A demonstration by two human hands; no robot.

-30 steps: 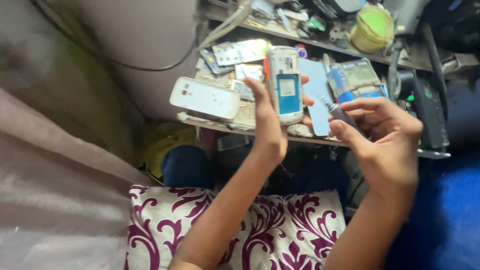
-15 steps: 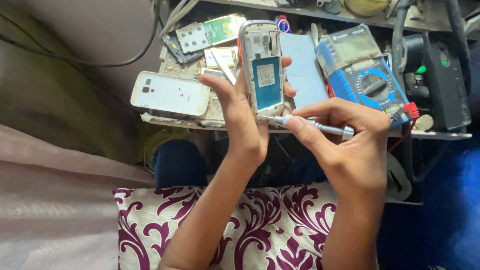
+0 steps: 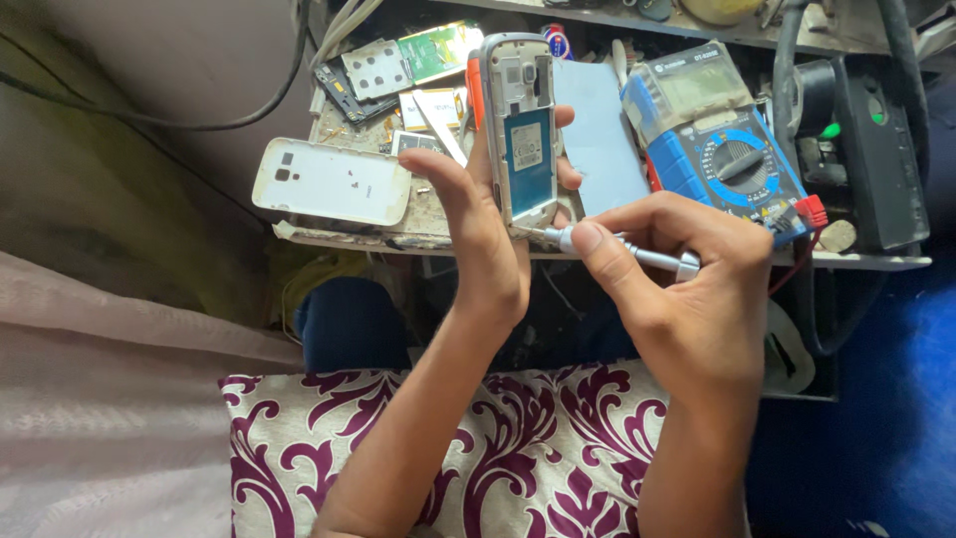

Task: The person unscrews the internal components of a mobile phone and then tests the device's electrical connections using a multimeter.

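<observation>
My left hand [image 3: 483,234] holds an opened mobile phone [image 3: 523,130] upright, its back cover off and a blue label showing inside. My right hand [image 3: 682,284] grips a small silver screwdriver [image 3: 622,249], whose tip touches the phone's lower edge. Both hands hover over the front edge of a cluttered workbench [image 3: 398,237].
A white phone back cover [image 3: 332,181] lies at the bench's left. Circuit boards [image 3: 398,60] and loose parts sit behind it. A blue multimeter [image 3: 722,149] is at the right, with a pale blue sheet [image 3: 597,139] beside the phone. A purple-patterned cushion [image 3: 329,438] lies below.
The view has shifted, so the bench sits lower in the frame. My right hand brought the screwdriver from beside the phone to its lower edge. The left hand keeps hold of the phone.
</observation>
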